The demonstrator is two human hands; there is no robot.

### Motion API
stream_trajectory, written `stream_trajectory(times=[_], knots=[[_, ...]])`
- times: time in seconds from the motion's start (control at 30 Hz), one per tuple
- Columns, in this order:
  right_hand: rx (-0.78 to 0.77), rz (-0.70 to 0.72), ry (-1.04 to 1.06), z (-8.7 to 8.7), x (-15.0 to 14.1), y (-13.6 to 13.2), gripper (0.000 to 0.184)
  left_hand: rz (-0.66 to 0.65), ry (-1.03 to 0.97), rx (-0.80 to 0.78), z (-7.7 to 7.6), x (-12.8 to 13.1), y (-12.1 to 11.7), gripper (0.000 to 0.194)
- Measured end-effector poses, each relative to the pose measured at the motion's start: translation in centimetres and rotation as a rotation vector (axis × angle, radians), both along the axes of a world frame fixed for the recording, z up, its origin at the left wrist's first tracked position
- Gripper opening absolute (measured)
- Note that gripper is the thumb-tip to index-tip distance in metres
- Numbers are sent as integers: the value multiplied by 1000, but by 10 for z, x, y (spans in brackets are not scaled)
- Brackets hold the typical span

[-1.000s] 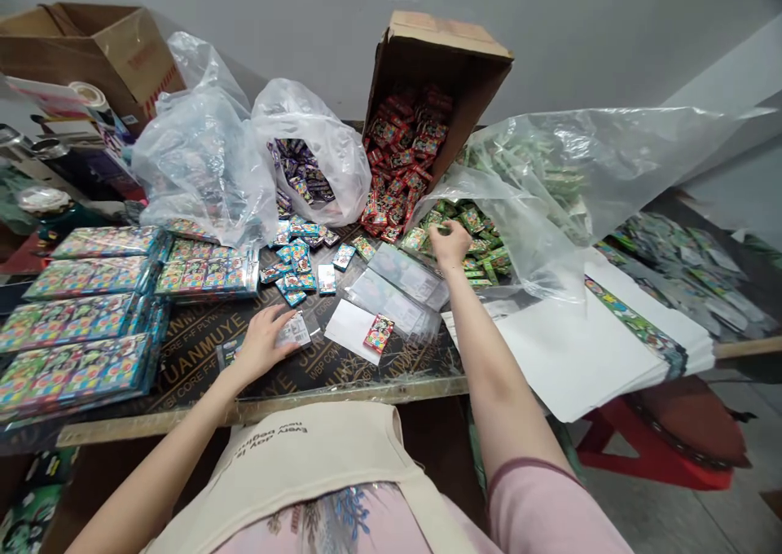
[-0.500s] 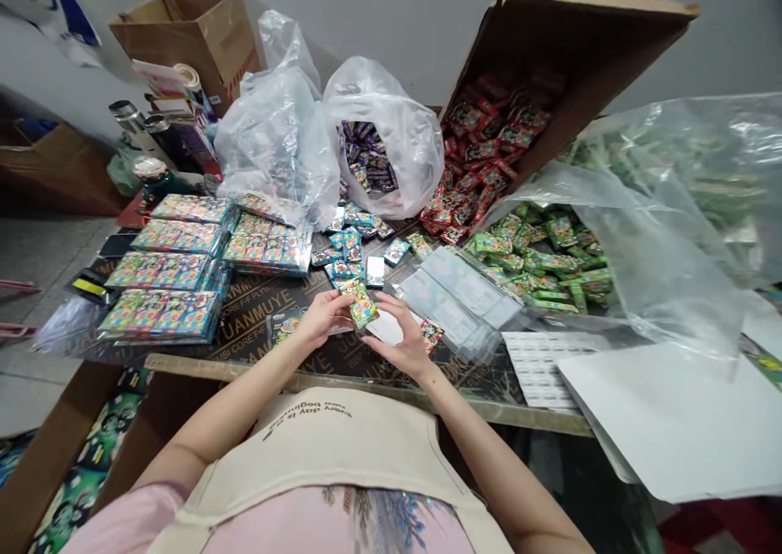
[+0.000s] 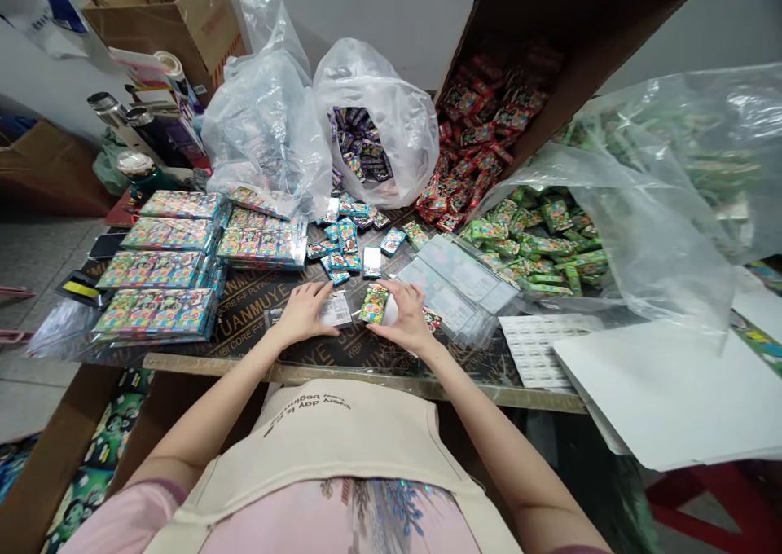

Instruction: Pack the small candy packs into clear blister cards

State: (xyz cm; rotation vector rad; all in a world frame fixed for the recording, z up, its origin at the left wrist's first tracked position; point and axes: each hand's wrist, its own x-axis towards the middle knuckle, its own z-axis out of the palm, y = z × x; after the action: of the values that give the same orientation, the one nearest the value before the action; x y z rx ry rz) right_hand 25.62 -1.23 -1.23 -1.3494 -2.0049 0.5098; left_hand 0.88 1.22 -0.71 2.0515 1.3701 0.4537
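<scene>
Your left hand (image 3: 302, 314) lies open, fingers spread, their tips against a clear packet with a white label (image 3: 336, 308); just right of it, the bright card packet (image 3: 374, 303) has come down from between your hands onto the printed plywood board (image 3: 248, 318); your right hand (image 3: 406, 318) has moved apart from your left, its fingers loosely open, tips at the card packet's edge.

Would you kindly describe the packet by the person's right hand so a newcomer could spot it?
On the dark plywood board, find the person's right hand near the front edge. Against its fingers lies one small packet, multicoloured with green edges, unlike the blue packets scattered behind.
</scene>
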Motion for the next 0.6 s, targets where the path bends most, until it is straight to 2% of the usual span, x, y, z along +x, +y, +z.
stream_trajectory(times=[0.03,0.1,0.2,0.3,0.4,0.47,0.5,0.6], knots=[[-17,-6,-27,-8,2,2,79,-49,116,43,-4,-5,0,96],[-45,4,-48,-22,3,4,84,-119,239,66,-11,-10,-2,105],[-91,28,0,-31,1,6,93,-174,200,91,-14,-12,-5,110],[-206,173,121,-22,-1,6,102,-215,82,78,-9,-11,-10,116],[-293,343,235,-4,-2,6,97,-214,-19,39,1,-6,-14,113],[-305,334,333,7,-6,7,89,-107,-123,36,7,0,-13,107],[-301,271,411,12,-10,8,86,-11,-203,28,8,4,-12,99],[-308,-63,758,21,-30,10,84,323,-547,-73,9,15,-4,56]])
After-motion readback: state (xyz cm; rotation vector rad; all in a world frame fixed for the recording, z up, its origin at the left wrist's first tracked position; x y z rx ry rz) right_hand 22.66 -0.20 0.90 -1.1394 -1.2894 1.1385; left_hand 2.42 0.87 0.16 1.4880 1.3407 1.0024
